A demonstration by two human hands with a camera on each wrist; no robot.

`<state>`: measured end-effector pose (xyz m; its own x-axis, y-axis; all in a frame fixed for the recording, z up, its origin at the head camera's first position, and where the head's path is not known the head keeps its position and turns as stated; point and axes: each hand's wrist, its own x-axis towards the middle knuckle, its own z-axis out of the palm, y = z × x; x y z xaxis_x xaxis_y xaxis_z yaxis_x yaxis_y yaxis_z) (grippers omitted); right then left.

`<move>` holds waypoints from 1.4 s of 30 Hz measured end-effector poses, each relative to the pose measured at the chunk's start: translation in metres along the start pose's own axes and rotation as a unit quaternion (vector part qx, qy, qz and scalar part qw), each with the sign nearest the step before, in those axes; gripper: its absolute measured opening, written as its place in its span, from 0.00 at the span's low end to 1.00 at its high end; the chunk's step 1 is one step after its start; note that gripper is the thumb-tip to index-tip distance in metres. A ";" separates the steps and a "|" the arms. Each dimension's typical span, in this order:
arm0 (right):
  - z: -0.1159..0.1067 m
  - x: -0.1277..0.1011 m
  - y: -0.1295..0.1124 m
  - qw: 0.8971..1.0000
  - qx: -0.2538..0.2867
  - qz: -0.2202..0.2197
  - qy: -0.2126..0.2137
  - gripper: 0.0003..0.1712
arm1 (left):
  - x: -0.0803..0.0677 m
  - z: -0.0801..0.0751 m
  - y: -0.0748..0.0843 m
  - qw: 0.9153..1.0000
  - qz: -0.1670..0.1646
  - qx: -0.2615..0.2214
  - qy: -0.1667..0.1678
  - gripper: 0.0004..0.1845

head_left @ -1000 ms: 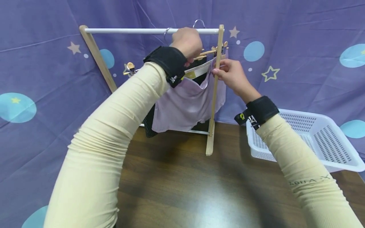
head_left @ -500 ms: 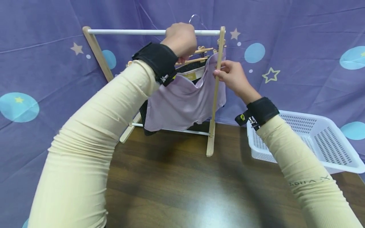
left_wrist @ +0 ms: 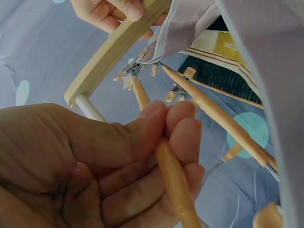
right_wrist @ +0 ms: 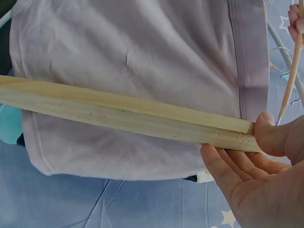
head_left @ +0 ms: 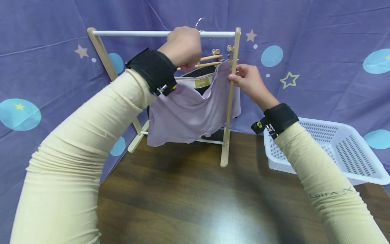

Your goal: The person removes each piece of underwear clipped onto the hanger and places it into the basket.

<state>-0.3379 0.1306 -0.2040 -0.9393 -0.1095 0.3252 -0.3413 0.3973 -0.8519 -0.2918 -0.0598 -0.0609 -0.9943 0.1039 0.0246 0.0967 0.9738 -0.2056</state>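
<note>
Nearest the camera were two sleeved arms [head_left: 73,145], each wearing one black wrist strap [head_left: 279,116]. Beneath them lay one wooden table [head_left: 182,193]; one white basket [head_left: 344,125] stood toward its right side.

The right hand [head_left: 248,79] pinched the right upright [head_left: 230,108] of the rack [head_left: 131,33] between thumb and fingers, near the top. The left hand [head_left: 186,44] was at the top bar, thumb and forefinger pinching a hanger rod [left_wrist: 175,183], the other fingers bent behind it.

Change noted: within the last second the left hand had moved leftward along the bar, and the lilac garment [head_left: 189,112] had come with it; the one visible metal hook [head_left: 200,23] also stood further left. The right hand had kept its place. In my judgement, the garment was being shifted along the bar while the right hand steadied the frame.

The lilac garment hung at the rack's right end, partly behind the right upright.

Count: one rack, with two uprights and two white bars visible; one lilac garment; one dark striped garment [left_wrist: 213,78] behind it; at least two hanger rods, others uncertain. Farthest back hung a purple curtain [head_left: 329,51].
</note>
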 end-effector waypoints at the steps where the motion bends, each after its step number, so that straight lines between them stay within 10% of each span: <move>1: 0.000 0.000 0.000 1.000 0.001 0.001 0.001 0.19 | -0.001 0.000 -0.001 1.000 0.002 0.003 0.000 0.11; 27: -0.008 -0.002 -0.008 1.000 -0.016 0.010 -0.012 0.21 | -0.037 0.017 -0.037 0.999 0.006 -0.030 -0.038 0.08; 42: -0.021 -0.005 -0.006 0.999 0.024 0.010 -0.026 0.21 | -0.058 0.029 -0.025 0.999 0.045 -0.007 -0.027 0.03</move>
<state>-0.3301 0.1478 -0.1916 -0.9460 -0.1501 0.2873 -0.3228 0.3560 -0.8770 -0.2378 -0.0959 -0.0859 -0.9825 0.1806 -0.0457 0.1861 0.9639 -0.1907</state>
